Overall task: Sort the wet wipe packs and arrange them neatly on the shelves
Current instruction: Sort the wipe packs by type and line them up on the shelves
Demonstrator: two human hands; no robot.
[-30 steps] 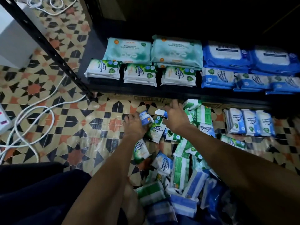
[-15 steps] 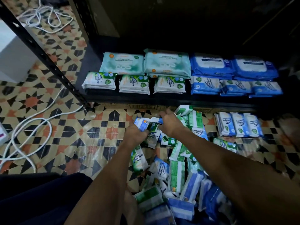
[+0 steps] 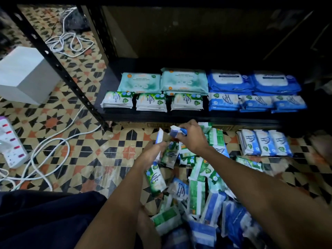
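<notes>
My right hand [image 3: 193, 139] has lifted a blue pack [image 3: 177, 131] off the pile; my left hand [image 3: 152, 155] beside it grips another pack [image 3: 159, 136], both shelf-ready.

I see a black shelf [image 3: 188, 116] carrying two pale green wipe packs [image 3: 162, 82] and two blue packs [image 3: 253, 82] at the back, with three white-and-green stacks [image 3: 151, 103] and three blue-and-white stacks [image 3: 255, 103] along its front edge. Below it my view takes in the patterned tile floor [image 3: 100, 150], where a loose heap of small packs [image 3: 197, 186] lies beside a tidy row of three blue-and-white packs [image 3: 265, 144]. Off to the left on the floor I make out a white box [image 3: 27, 74], a power strip [image 3: 10, 142] and white cables [image 3: 53, 150].
</notes>
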